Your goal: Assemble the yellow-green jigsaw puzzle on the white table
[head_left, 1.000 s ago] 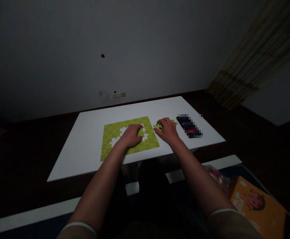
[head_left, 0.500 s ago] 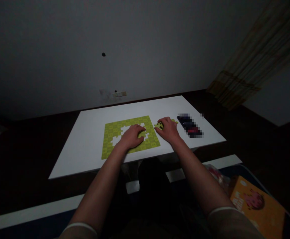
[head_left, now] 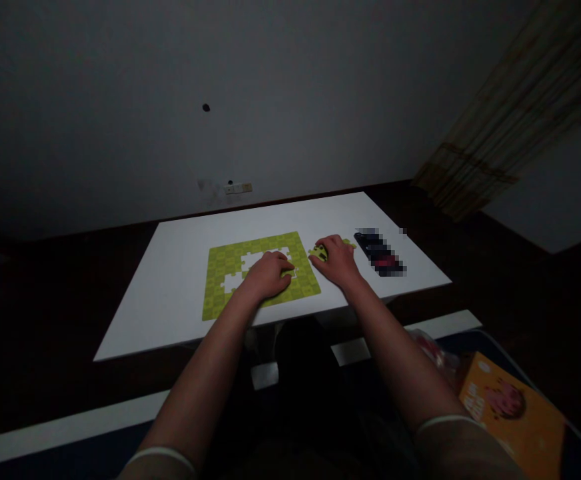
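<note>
Nearby, an orange box [head_left: 530,420] bears blurred lettering [head_left: 474,403]; left hand [head_left: 266,275] and right hand [head_left: 339,260], fingers [head_left: 279,261] spread, touch puzzle pieces [head_left: 317,253]

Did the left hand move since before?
Yes: judged against the table, the left hand has shifted slightly right and toward the near edge.

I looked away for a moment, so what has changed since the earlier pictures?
The left hand has shifted slightly rightward and toward the person over the green puzzle frame. A green piece now shows under it, and the white beside that piece has shrunk to a thin outline. The right hand stayed over the black-marked piece.
</note>
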Tool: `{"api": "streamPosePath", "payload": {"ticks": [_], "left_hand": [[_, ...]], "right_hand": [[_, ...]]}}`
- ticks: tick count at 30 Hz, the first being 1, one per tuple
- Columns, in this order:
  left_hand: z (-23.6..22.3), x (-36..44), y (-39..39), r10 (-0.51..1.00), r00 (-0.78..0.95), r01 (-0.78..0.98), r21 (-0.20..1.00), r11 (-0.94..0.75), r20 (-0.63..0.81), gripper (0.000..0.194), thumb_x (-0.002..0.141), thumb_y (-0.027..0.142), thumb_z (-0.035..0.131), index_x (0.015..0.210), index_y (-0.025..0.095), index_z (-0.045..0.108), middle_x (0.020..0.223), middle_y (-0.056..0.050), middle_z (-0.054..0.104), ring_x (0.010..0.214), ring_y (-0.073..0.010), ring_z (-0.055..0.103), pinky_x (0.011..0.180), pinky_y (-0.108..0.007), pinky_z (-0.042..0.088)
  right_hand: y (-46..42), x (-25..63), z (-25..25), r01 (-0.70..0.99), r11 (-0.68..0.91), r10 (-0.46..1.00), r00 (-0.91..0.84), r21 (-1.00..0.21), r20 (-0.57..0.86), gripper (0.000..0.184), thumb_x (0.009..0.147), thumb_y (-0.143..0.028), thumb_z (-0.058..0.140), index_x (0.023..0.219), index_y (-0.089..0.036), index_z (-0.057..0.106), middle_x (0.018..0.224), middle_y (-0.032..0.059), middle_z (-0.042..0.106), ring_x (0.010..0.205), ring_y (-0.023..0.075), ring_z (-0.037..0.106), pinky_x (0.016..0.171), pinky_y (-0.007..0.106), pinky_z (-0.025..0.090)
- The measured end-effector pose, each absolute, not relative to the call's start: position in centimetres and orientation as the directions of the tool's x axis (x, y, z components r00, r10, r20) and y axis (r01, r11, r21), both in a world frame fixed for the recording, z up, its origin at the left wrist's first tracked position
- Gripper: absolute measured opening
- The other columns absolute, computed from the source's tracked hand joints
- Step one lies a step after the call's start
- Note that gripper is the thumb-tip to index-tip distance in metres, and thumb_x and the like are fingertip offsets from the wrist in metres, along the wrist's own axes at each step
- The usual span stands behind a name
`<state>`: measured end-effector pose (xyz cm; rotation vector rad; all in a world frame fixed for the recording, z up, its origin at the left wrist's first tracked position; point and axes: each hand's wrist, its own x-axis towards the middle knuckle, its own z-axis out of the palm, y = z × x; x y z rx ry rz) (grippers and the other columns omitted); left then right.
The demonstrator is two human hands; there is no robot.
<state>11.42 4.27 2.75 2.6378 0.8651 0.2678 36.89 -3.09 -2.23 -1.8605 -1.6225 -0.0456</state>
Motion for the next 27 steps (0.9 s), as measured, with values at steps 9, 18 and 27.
{"api": "streamPosePath", "payload": {"ticks": [9,18,27], "left_hand": [[4.1,12.0,2.9,0.629,0.777,0.587,0.341,-0.734,0.016,0.025,0.099,0.025,0.069,0.114,0.022,0.089,0.133,-0.015,0.082,0.126,-0.0360,0.073,0.116,-0.050,0.058],[4.9,12.2,2.6,0.653,0.757,0.616,0.324,-0.718,0.007,0.026,0.101,0.020,0.063,0.095,0.023,0.087,0.126,-0.014,0.083,0.120,-0.0338,0.076,0.104,-0.045,0.061],[4.9,12.3,1.9,0.694,0.720,0.659,0.325,-0.678,-0.012,0.025,0.104,0.029,0.068,0.114,0.027,0.091,0.140,-0.011,0.082,0.130,-0.0364,0.073,0.107,-0.047,0.061]], "right_hand": [[-3.1,36.8,-2.3,0.892,-0.008,0.867,0.232,-0.453,0.441,0.031,0.096,-0.038,0.077,0.123,-0.024,0.075,0.129,0.0156,0.073,0.124,0.0392,0.067,0.110,0.056,0.045],[-2.9,36.8,-2.3,0.892,-0.019,0.870,0.237,-0.452,0.432,0.032,0.096,-0.038,0.079,0.123,-0.023,0.075,0.131,0.0159,0.072,0.124,0.0391,0.068,0.111,0.057,0.046],[-2.8,36.8,-2.4,0.891,-0.024,0.872,0.240,-0.453,0.426,0.031,0.096,-0.040,0.078,0.122,-0.024,0.075,0.130,0.0152,0.072,0.121,0.0382,0.067,0.110,0.056,0.046]]}}
